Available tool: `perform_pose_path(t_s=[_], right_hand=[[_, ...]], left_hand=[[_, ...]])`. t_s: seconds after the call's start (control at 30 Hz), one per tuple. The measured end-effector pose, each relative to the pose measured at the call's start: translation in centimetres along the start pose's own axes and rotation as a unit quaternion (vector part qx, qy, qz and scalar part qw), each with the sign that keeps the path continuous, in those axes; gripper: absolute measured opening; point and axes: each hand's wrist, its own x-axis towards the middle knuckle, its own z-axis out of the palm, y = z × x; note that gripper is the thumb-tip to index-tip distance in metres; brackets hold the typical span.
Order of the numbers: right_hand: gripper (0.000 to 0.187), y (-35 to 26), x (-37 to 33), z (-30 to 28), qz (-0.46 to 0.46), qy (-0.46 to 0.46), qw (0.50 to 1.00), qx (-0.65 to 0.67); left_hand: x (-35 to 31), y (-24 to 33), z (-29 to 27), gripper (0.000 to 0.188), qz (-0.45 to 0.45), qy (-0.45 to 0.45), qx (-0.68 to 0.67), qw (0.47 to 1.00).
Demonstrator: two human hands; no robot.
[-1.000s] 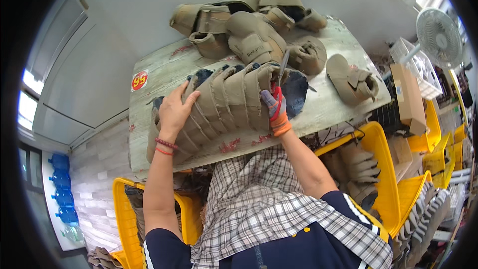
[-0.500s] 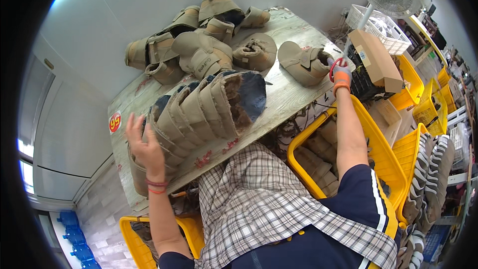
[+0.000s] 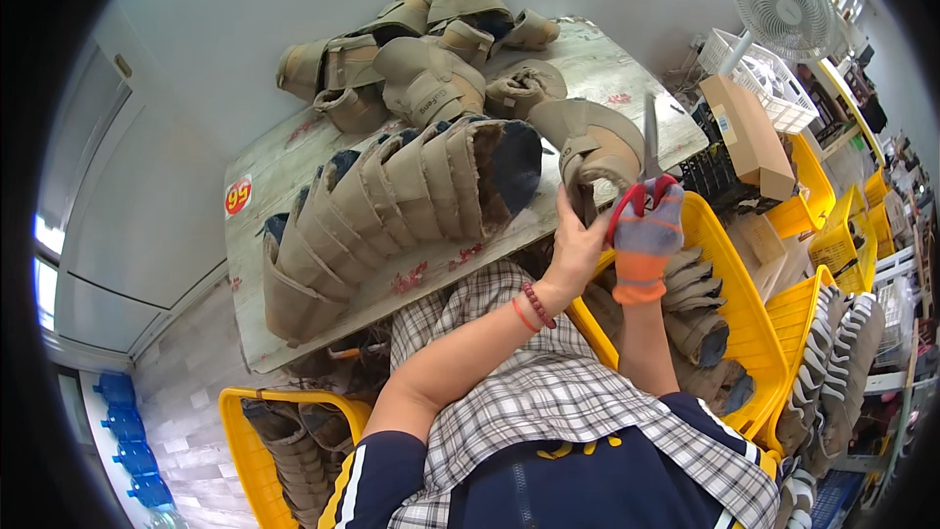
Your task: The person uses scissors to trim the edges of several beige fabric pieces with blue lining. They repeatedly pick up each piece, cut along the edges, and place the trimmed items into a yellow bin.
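My left hand reaches across to the table's right front edge, its fingers closed on the lower end of a tan shoe upper with a strap and fleecy lining. Close beside it, my right hand, in a grey and orange glove, grips red-handled scissors with the blades pointing away from me. A row of nested tan uppers with dark linings lies along the front of the table. Behind the row, several strapped uppers are piled against the wall.
Yellow crates holding more uppers stand below the table, one at the right and one at the left. Past the right end are a cardboard box, a white basket and a fan. Blue bottles line the lower left.
My left hand has moved right from the nested row to the single upper and taken hold of it. My right hand has drawn nearer with the scissors, and the upper has shifted toward me.
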Motion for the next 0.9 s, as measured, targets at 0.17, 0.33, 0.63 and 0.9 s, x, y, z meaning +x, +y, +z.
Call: perform_pose_path(t_s=[0.17,0.33,0.63,0.9], right_hand=[[0.037,-8.6,-2.1,-2.2,-0.039,-0.152,0.988,-0.002],[0.033,-8.3,-1.1,-4.5,0.092,-0.308,0.897,0.303],[0.032,-6.8,-8.7,-0.7,-0.309,-0.566,0.764,-0.01],[0.031,-8.4,-11.8,4.6,-0.41,-0.696,0.569,-0.155]], left_hand=[[-1.5,2.6,-2.4,0.039,-0.088,0.029,-0.099,0.991],[-7.5,10.5,-14.4,0.034,-0.291,-0.117,-0.19,0.93],[-25.2,7.2,-30.8,0.026,-0.333,0.124,-0.384,0.852],[-27.2,2.3,-33.0,0.017,-0.232,0.132,-0.432,0.862]])
